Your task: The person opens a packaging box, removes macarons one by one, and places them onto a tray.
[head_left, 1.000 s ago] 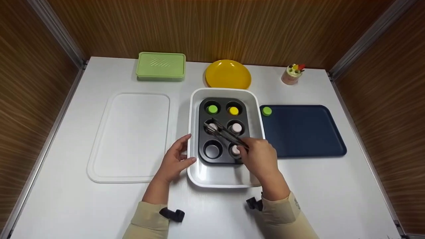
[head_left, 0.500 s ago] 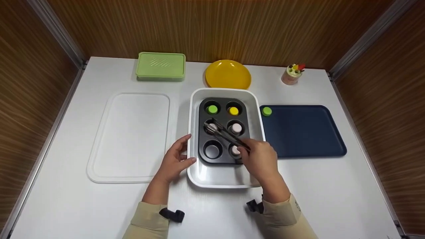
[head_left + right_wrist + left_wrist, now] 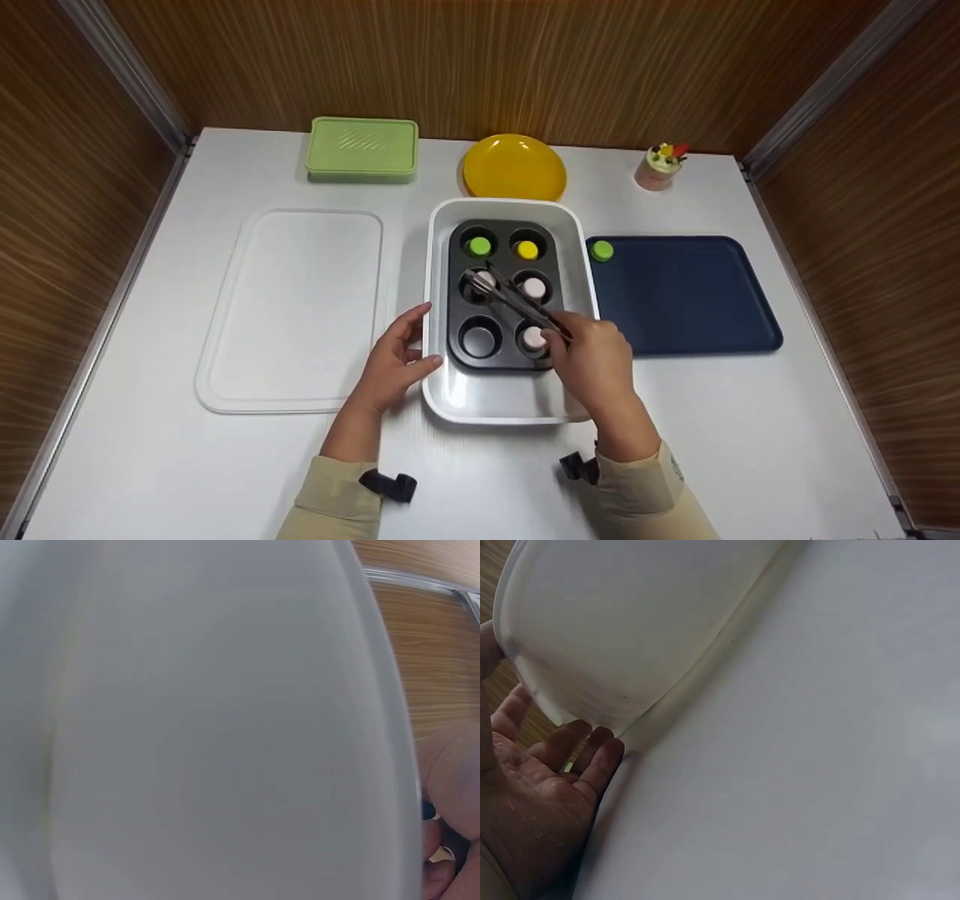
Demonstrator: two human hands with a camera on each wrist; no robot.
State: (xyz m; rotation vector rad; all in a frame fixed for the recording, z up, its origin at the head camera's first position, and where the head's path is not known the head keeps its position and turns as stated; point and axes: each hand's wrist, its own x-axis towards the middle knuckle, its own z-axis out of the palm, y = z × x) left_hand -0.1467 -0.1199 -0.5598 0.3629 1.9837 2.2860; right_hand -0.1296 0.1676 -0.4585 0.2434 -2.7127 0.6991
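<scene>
My right hand [image 3: 596, 360] holds dark metal tongs [image 3: 525, 306] slanting over a black muffin tin [image 3: 505, 358]. The tongs' tips are at a pale pink round piece [image 3: 485, 282] at the middle left cup. Other cups hold a green piece [image 3: 479, 246], a yellow piece [image 3: 527, 250] and more pale pink pieces [image 3: 534, 288]; nothing lies in the front left cup. The tin sits in a deep white tub [image 3: 480, 411]. My left hand [image 3: 397, 360] rests relaxed fingers on the tub's left side, thumb tip at the rim. In the right wrist view the tub wall hides most of the work.
A flat white lid [image 3: 296, 307] lies on the left, a navy tray [image 3: 686, 296] on the right with a green piece [image 3: 601, 250] at its corner. Behind stand a green lidded box [image 3: 363, 148], a yellow plate [image 3: 514, 169] and a dessert cup [image 3: 658, 171].
The tongs have shifted slightly right with my right hand, and the pale pink piece at their tips has moved a little right and back. My left hand has stayed in place.
</scene>
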